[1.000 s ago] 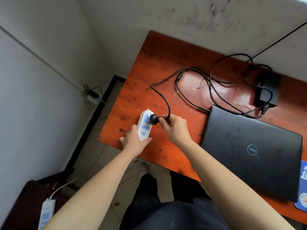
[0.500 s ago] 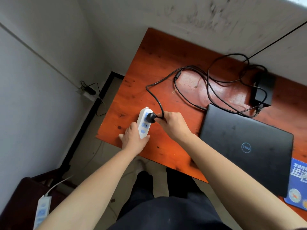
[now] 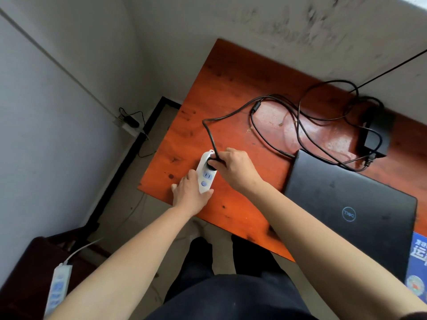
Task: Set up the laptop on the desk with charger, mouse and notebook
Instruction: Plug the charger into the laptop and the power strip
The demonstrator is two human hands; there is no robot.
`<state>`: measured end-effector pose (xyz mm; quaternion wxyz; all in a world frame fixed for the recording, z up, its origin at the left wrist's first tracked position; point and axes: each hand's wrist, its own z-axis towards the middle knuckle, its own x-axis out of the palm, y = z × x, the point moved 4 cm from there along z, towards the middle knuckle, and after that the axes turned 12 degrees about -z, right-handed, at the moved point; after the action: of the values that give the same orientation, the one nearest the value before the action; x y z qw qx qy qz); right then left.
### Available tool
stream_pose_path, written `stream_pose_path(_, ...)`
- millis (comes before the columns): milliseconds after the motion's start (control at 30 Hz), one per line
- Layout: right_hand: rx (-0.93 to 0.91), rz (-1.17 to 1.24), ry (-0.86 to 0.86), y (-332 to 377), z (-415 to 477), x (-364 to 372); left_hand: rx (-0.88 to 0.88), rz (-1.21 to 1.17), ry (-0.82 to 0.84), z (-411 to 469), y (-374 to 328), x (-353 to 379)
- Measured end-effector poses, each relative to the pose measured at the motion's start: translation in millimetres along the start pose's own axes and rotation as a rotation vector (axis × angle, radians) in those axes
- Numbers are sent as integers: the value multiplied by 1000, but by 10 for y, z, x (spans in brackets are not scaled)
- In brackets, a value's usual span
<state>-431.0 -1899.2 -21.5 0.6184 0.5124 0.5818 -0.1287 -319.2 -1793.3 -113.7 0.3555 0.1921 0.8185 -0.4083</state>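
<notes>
A white power strip [image 3: 206, 175] with blue sockets lies near the left front edge of the orange wooden desk [image 3: 233, 84]. My left hand [image 3: 188, 195] grips its near end. My right hand [image 3: 233, 167] holds the charger's black plug [image 3: 211, 163], which sits on the strip's upper socket. The black cable [image 3: 272, 118] loops across the desk to the charger brick [image 3: 376, 132] at the back right. The closed black laptop [image 3: 351, 199] lies to the right. A blue notebook [image 3: 418, 262] shows at the right edge.
A grey wall runs close along the desk's back and left. Another white power strip [image 3: 57, 289] rests on a dark piece of furniture [image 3: 25, 273] at lower left. A wall socket with a black adapter [image 3: 129, 121] sits low on the left wall. My dark trousers [image 3: 231, 294] fill the bottom.
My right hand has brought the black plug from beside the strip down onto its upper socket. The left hand still grips the strip. My view has shifted a little.
</notes>
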Motion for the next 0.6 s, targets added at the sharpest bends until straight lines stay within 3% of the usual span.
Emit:
stream_pose_path(167, -3, 54, -46, -169, -35, 36, -17, -82, 73, 71, 82, -8)
stream_pose_path(600, 32, 132, -146, -309, -218, 66, 3, -80, 41, 66, 71, -9)
